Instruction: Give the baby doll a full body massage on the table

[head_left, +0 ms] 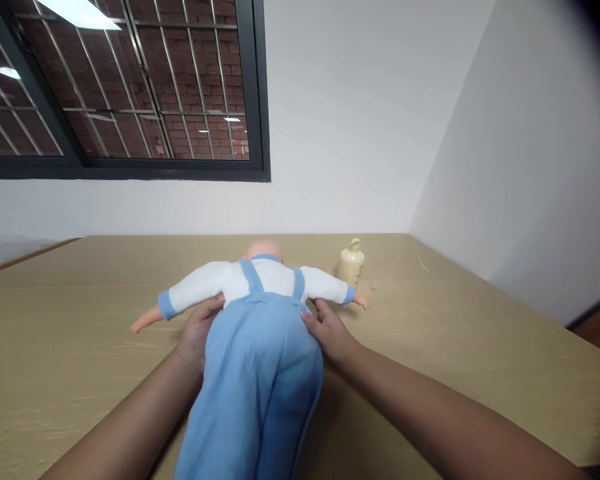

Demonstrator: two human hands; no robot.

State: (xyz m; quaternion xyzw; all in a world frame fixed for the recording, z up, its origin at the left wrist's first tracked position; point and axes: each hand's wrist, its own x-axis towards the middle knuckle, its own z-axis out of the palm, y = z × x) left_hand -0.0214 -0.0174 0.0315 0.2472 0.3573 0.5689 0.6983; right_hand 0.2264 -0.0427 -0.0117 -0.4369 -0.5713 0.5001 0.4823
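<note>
A baby doll (pixel 267 320) in a white top and light blue overalls is face down in front of me, its head away and its legs toward me. Both its arms stretch out sideways. My left hand (pixel 199 328) grips the doll's left-hand side at the waist, the fingers partly hidden beneath its body. On the other side, my right hand (pixel 330 328) clasps the waist, with the thumb on the blue cloth and the other fingers partly out of sight. The doll's face is hidden.
A cream pump bottle (pixel 351 263) stands on the tan table (pixel 455 347), just beyond the doll's right-hand arm. A thin pale strand (pixel 424 265) lies farther right. White walls (pixel 360 120) and a barred window (pixel 155 87) rise behind the table.
</note>
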